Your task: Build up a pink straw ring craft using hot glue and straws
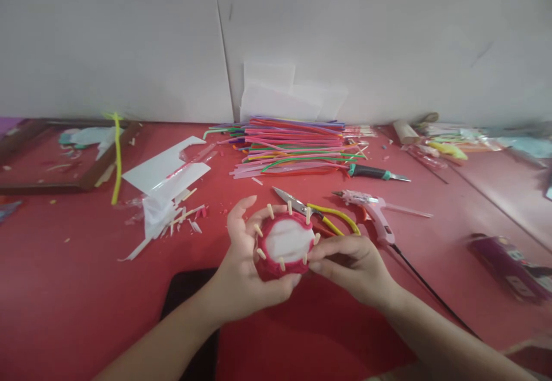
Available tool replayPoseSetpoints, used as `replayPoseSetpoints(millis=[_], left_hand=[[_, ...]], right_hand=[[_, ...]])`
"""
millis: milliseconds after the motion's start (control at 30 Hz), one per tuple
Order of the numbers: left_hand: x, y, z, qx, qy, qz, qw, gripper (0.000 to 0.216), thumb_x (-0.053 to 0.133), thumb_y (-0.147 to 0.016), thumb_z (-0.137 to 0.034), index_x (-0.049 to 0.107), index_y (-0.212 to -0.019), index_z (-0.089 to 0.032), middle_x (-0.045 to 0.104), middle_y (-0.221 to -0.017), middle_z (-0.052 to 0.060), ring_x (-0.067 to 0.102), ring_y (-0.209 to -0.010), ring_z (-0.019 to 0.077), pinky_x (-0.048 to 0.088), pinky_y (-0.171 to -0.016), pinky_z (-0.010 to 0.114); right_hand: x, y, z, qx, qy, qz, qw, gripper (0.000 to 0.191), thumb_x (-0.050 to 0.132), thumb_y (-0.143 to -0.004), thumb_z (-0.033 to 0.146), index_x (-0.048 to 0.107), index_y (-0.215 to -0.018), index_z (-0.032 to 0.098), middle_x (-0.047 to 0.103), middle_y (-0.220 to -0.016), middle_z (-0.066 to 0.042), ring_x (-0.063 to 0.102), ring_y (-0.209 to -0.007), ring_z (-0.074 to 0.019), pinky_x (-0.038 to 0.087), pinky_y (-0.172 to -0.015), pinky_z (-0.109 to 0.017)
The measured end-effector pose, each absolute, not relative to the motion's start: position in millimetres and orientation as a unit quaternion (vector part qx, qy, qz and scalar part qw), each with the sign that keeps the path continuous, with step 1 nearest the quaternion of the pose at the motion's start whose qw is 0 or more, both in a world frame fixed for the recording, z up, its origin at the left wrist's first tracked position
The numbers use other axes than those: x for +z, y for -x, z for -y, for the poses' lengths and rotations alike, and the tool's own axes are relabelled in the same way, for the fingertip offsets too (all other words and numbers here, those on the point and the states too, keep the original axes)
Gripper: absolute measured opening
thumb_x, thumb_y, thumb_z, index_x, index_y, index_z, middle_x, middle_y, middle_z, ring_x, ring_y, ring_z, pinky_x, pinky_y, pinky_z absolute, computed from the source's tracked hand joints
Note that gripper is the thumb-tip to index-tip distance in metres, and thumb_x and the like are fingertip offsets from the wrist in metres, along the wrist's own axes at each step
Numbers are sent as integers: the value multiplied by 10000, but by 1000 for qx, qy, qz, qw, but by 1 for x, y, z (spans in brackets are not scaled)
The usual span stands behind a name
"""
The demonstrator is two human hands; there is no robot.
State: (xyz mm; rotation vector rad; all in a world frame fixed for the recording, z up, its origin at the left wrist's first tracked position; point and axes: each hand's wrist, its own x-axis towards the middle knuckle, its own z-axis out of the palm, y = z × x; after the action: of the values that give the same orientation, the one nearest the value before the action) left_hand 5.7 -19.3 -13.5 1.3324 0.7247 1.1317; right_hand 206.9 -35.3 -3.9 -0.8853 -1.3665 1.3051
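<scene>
My left hand (248,260) is wrapped round a small round basket (287,240) with a white base and a dark pink woven wall. Several short pale sticks stand up around its rim. At the basket's right side, the thumb and forefinger of my right hand (353,266) pinch the dark pink strand at the wall; the fingertips partly hide it. Just behind the basket lie scissors (340,220) with yellow and red handles. A pink glue gun (371,208) with a clear glue stick rests beyond my right hand.
Many coloured pipe cleaners (297,145) lie at the back beside a green-and-black knife (371,172). White card (159,168) and scraps are at left, near a brown-framed tray (86,180). A black flat object (190,295) lies under my left forearm; a purple pouch (509,266) is at right.
</scene>
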Motion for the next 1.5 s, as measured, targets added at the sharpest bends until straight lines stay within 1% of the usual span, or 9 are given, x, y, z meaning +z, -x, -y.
replayPoseSetpoints(millis=[100, 233, 400, 500, 600, 733, 933, 1167, 1500], left_hand=[[-18, -7, 18, 491, -586, -319, 560, 1009, 825, -716, -162, 150, -1429, -395, 485, -1436, 108, 633, -1212, 265, 509, -1045, 458], [-20, -10, 17, 502, -611, -326, 518, 969, 826, -723, -198, 161, -1410, -358, 618, -1295, 94, 568, -1292, 294, 422, -1118, 518], [-20, -12, 19, 508, -590, -341, 527, 998, 830, -715, -230, 142, -1426, -354, 621, -1319, 106, 608, -1232, 283, 423, -1108, 516], [-21, -12, 19, 504, -586, -346, 533, 985, 817, -730, -248, 136, -1436, -343, 667, -1230, 97, 601, -1248, 293, 413, -1114, 528], [-22, -13, 20, 510, -568, -355, 539, 1018, 838, -703, -248, 149, -1446, -348, 618, -1305, 120, 581, -1279, 305, 477, -1061, 490], [-21, -12, 21, 516, -544, -340, 568, 1063, 864, -678, -232, 140, -1441, -388, 532, -1410, 123, 634, -1210, 278, 557, -958, 410], [-12, -7, 21, 464, -518, -352, 627, 1120, 890, -659, -210, 140, -1469, -403, 467, -1475, 116, 650, -1199, 274, 558, -969, 385], [-3, -2, 17, 368, -491, -378, 693, 928, 882, -684, -264, 300, -1407, -268, 596, -1317, 124, 654, -1167, 286, 555, -965, 399], [1, -5, 19, 408, -498, -384, 662, 800, 871, -665, -222, 382, -1296, -274, 656, -1225, 103, 699, -1088, 285, 564, -931, 416]], right_hand=[[-5, -206, 36, 535, 380, 569, 496, 124, 806, -799, 187, 826, -884, 275, 810, -785, -9, 762, -674, -119, 621, -639, -155], [-7, -205, 37, 524, 387, 574, 496, 84, 806, -807, 232, 827, -883, 261, 812, -793, -22, 766, -682, -135, 633, -643, -177], [-8, -202, 38, 514, 386, 572, 510, 104, 810, -792, 195, 824, -881, 248, 813, -794, -27, 769, -677, -131, 629, -641, -162], [-10, -201, 38, 520, 383, 565, 513, 131, 812, -784, 176, 823, -886, 258, 814, -799, -17, 770, -682, -122, 623, -653, -148], [-12, -201, 39, 529, 382, 558, 513, 139, 813, -785, 184, 823, -894, 270, 815, -803, -9, 767, -684, -112, 615, -651, -135], [-12, -202, 38, 533, 390, 566, 493, 96, 806, -809, 275, 822, -896, 239, 814, -814, -38, 769, -692, -138, 631, -652, -178], [-10, -203, 37, 535, 382, 569, 494, 88, 800, -811, 250, 820, -898, 252, 814, -809, -28, 768, -687, -130, 625, -652, -165], [-10, -202, 37, 517, 382, 576, 504, 105, 807, -789, 199, 819, -878, 254, 810, -777, -16, 759, -661, -110, 608, -631, -134], [-9, -204, 37, 461, 393, 623, 495, 72, 779, -809, 221, 817, -869, 236, 795, -734, -32, 726, -601, -119, 587, -559, -165]])
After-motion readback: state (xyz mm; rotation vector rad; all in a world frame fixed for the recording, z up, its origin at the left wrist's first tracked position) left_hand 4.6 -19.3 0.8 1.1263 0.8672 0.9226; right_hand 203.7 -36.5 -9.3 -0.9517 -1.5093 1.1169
